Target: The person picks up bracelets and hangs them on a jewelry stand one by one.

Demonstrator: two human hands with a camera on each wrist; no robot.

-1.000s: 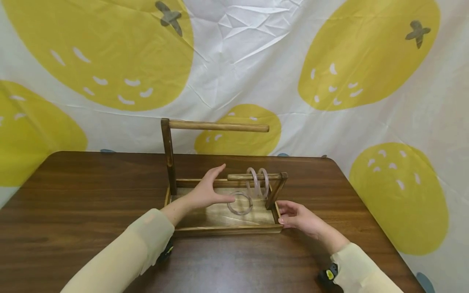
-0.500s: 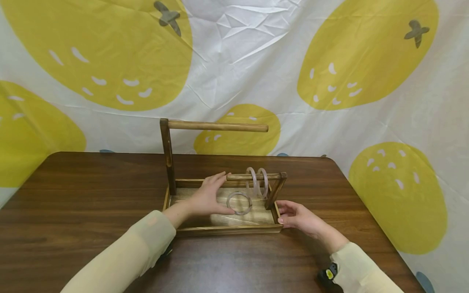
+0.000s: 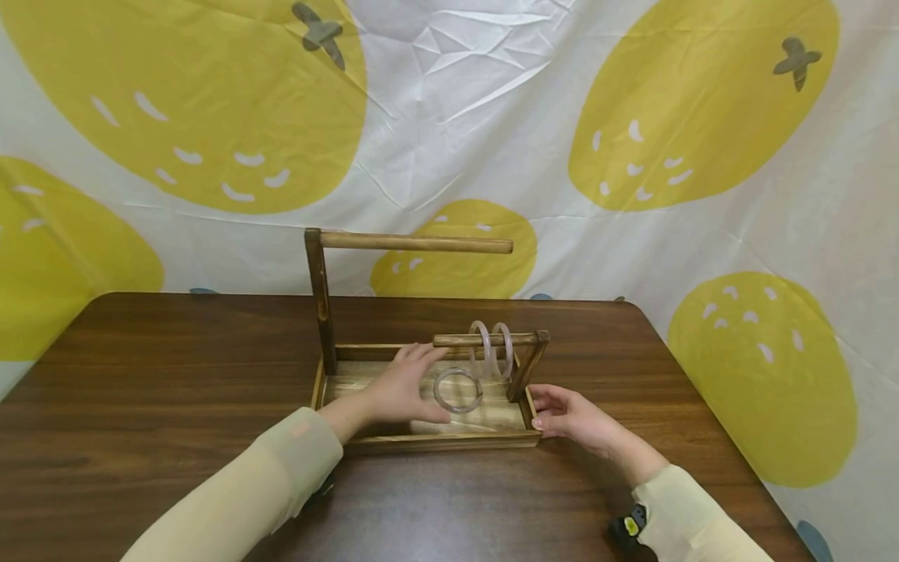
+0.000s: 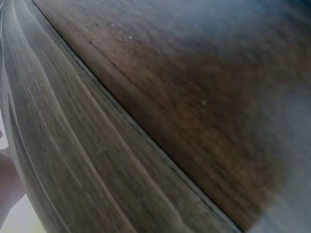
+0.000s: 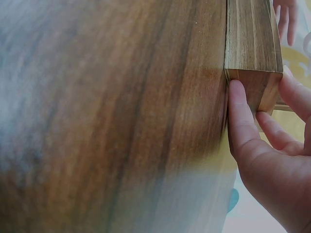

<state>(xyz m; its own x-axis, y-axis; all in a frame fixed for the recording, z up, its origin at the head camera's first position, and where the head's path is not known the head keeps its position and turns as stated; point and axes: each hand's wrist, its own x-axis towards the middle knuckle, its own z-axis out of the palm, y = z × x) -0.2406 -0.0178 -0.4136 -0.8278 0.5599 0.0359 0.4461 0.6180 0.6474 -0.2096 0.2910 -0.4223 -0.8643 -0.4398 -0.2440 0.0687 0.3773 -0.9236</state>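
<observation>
My left hand (image 3: 407, 389) hovers over the wooden tray (image 3: 449, 442) of a bangle stand, thumb and fingers spread apart. A translucent bangle (image 3: 458, 411) lies on the tray floor, just right of the gap between thumb and fingers; I cannot tell whether they touch it. Two pale bangles (image 3: 509, 355) hang on the short lower bar (image 3: 453, 341). At the tray's right end my right hand (image 3: 583, 421) grips the end wall. The right wrist view shows its fingertips against the tray's end corner (image 5: 252, 90). In the left wrist view the tray's front wall (image 4: 87, 145) fills the lower left.
A tall wooden post (image 3: 320, 297) at the tray's left carries a long upper bar (image 3: 421, 243), which reaches right above the tray. The stand sits on a dark wooden table (image 3: 175, 375). Behind it hangs a white cloth (image 3: 421, 156) with yellow fruit prints.
My left hand has come down into the tray, its fingers lowering below the short bar's tip and its thumb moving toward the tray's front. The right hand and the bangles stay where they were.
</observation>
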